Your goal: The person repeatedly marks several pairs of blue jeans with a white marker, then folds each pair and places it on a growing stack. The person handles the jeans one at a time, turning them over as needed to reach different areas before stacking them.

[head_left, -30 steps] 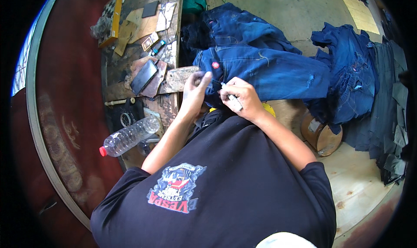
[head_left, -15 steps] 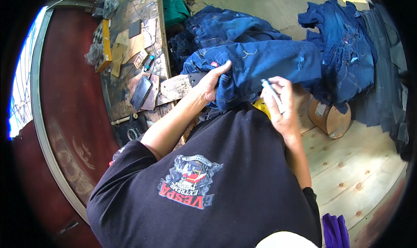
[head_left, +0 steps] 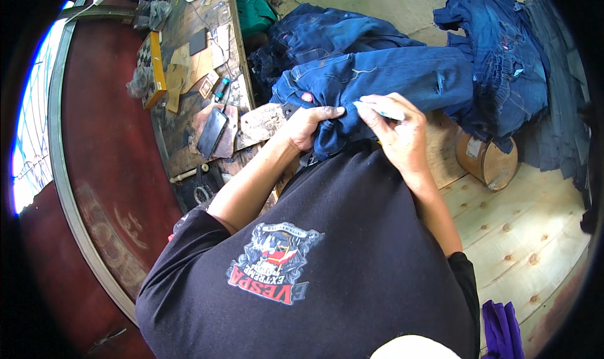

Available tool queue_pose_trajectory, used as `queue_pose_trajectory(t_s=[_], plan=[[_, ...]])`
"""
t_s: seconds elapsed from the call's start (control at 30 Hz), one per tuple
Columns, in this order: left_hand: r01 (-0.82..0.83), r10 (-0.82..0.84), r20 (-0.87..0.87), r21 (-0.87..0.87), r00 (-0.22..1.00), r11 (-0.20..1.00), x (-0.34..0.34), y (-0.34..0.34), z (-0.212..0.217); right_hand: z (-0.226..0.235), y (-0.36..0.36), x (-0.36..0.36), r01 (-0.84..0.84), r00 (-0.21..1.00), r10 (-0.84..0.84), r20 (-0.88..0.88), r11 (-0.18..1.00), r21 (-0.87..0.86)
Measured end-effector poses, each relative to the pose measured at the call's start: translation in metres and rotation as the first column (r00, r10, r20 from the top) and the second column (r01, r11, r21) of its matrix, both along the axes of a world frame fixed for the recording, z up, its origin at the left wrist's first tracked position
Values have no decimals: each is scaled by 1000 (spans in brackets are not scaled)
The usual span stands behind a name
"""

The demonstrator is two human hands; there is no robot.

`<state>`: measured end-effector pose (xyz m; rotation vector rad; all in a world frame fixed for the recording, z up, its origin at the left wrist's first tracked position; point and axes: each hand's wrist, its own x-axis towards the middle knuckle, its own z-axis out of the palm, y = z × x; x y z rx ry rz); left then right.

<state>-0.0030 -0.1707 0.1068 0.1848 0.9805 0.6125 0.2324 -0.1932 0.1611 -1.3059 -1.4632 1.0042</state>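
A pair of blue jeans (head_left: 402, 76) lies across in front of me, with a small frayed patch toward its right end. My left hand (head_left: 306, 126) is closed on a bunched fold of the denim, thumb on top. In my right hand (head_left: 406, 136) is a slim, pale, pen-like tool (head_left: 392, 110), pinched between thumb and fingers. Its tip points left and sits at the denim close to my left thumb; whether it touches, I cannot tell. A small red tag (head_left: 307, 97) shows on the jeans beside the left hand.
More dark denim (head_left: 340, 29) is heaped behind. Other blue garments (head_left: 503, 63) hang at the right above a round wooden drum (head_left: 487, 161). On the left, a worn workbench (head_left: 179, 129) holds a phone (head_left: 212, 132), a small teal-and-black item (head_left: 221, 89) and a yellow-edged box (head_left: 155, 70).
My right hand has brought the tool left and up, close to my left thumb. The left hand still grips the denim. The whole view has shifted slightly.
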Motion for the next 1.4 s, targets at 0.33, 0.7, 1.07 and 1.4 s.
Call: queue_pose_trajectory(t_s=[0.33, 0.7, 1.07, 1.4], plan=[[-22, 19, 23, 151, 1000, 988, 4, -12, 25, -8, -16, -11, 33, 999, -34, 31, 999, 37], [-65, 33, 133, 240, 990, 968, 4, -17, 16, -16, -20, -8, 296, 955, -297, 7, 950, -98], [-154, 185, -190, 164, 964, 974, 2, -18, 11, -31, -12, 7, 330, 943, -332, 6, 937, -111], [-137, 134, 29, 140, 991, 981, -6, -41, 15, 0, -19, -37, 69, 995, -75, 60, 993, 99]])
